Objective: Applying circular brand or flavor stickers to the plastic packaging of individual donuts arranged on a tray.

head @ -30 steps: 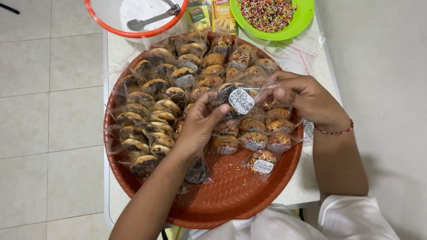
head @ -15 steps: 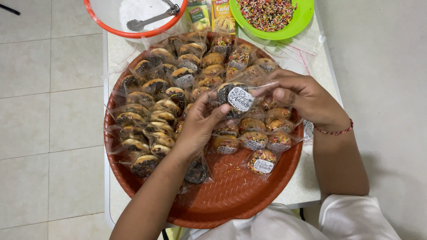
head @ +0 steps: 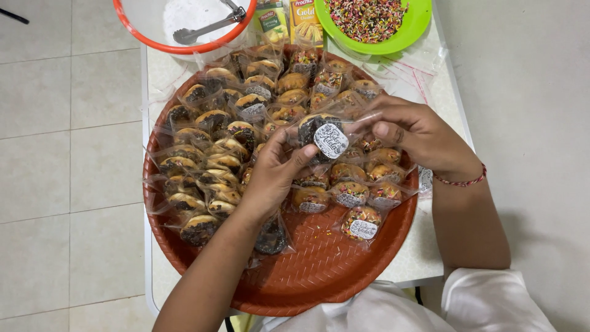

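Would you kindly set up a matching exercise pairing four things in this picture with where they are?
Things:
1. wrapped dark cookie
2. metal tongs
3. coloured sprinkles
4. red string bracelet

Places:
A. in the green bowl
B. on the right wrist
C. held between the left hand and right hand
D. in the white bowl with the orange rim

Pairs: 1-C, 2-D, 3-A, 4-B
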